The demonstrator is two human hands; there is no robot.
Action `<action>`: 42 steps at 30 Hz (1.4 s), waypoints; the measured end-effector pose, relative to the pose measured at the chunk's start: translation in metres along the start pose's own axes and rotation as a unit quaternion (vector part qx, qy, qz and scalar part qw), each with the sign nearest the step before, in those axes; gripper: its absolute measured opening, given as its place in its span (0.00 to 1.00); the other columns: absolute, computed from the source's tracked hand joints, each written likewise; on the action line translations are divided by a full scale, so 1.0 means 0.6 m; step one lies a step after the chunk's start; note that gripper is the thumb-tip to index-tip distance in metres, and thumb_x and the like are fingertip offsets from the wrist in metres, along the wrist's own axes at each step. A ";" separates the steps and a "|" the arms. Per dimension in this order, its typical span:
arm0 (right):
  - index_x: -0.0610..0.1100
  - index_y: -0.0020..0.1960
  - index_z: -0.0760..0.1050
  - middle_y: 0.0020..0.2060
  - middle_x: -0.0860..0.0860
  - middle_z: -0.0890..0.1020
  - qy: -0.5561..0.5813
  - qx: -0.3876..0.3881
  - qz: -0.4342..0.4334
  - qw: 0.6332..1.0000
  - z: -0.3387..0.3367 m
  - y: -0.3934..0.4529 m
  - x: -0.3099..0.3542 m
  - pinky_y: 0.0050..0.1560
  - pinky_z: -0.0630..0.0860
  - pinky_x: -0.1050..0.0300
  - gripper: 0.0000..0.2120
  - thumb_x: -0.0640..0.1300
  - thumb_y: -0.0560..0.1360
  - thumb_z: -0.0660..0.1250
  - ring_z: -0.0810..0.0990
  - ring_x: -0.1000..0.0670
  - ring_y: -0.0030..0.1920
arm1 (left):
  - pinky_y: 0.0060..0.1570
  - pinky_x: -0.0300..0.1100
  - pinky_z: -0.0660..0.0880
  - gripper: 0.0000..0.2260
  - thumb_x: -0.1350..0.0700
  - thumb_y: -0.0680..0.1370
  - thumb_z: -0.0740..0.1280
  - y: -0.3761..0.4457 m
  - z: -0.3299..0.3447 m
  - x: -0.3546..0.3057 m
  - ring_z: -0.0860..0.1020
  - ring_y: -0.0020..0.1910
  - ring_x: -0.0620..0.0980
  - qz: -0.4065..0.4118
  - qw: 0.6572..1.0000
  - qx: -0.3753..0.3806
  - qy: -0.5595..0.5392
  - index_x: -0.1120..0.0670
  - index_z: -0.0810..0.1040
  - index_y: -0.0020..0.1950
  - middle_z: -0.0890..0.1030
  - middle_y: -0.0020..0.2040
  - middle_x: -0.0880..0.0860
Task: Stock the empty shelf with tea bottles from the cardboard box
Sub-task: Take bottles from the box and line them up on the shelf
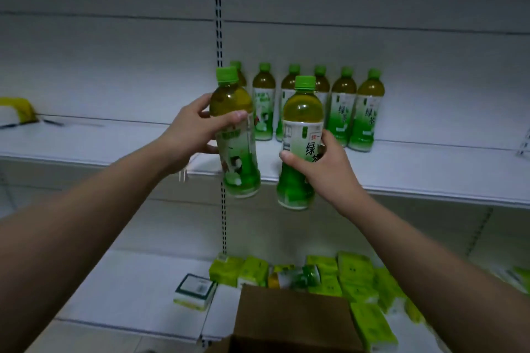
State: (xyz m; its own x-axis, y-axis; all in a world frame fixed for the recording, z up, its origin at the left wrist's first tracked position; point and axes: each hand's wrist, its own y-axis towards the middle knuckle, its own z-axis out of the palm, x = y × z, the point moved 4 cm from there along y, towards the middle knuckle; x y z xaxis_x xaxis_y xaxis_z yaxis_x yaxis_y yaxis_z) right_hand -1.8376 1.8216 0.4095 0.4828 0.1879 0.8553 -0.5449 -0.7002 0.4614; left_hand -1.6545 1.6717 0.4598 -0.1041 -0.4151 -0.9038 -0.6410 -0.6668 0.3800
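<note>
My left hand (192, 132) grips a green-capped tea bottle (235, 157) round its upper body, held upright in front of the white shelf's (401, 172) front edge. My right hand (321, 165) grips a second tea bottle (301, 112) round its label, just right of the first. Both bottles hang in the air with their bases below the shelf edge. Behind them several tea bottles (341, 112) stand in a row at the back of the shelf. The cardboard box (292, 321) sits open at the bottom centre.
A slotted upright (219, 23) runs down the back wall behind the left bottle. On the lower shelf lie green packets (355, 281), one tea bottle on its side (295, 276) and a small white-green carton (195, 291). A yellow-white object (17, 112) rests at far left.
</note>
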 end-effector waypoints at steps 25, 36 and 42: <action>0.54 0.70 0.62 0.54 0.63 0.74 -0.028 0.021 0.017 0.999 0.065 0.129 -0.042 0.51 0.70 0.68 0.33 0.50 0.71 0.74 0.76 0.64 0.52 | 0.48 0.41 0.77 0.32 0.53 0.66 0.78 0.120 -0.003 0.106 0.77 0.54 0.43 -0.030 0.998 0.001 0.054 0.43 0.67 0.65 0.78 0.56 0.44; 0.47 0.65 0.69 0.47 0.61 0.76 -0.110 0.046 0.046 0.992 0.064 0.154 -0.057 0.45 0.73 0.70 0.27 0.49 0.70 0.76 0.77 0.63 0.46 | 0.42 0.33 0.73 0.29 0.53 0.66 0.78 0.159 -0.005 0.145 0.76 0.50 0.37 -0.018 0.997 -0.038 0.072 0.45 0.70 0.63 0.78 0.52 0.40; 0.46 0.62 0.68 0.60 0.51 0.79 -0.132 0.012 0.042 0.990 0.105 0.200 -0.070 0.63 0.75 0.51 0.24 0.49 0.71 0.75 0.78 0.48 0.60 | 0.37 0.31 0.71 0.26 0.54 0.67 0.78 0.203 -0.024 0.171 0.75 0.46 0.35 -0.028 0.994 -0.073 0.073 0.45 0.71 0.61 0.77 0.47 0.38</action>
State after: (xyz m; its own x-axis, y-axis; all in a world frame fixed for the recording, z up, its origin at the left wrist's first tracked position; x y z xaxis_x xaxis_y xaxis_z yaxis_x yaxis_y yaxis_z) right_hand -1.8800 1.6861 0.4138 0.6003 -0.0554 0.7978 -0.5761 -0.7219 0.3833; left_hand -1.7326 1.5389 0.4163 0.0479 -0.4534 -0.8900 -0.5242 -0.7699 0.3640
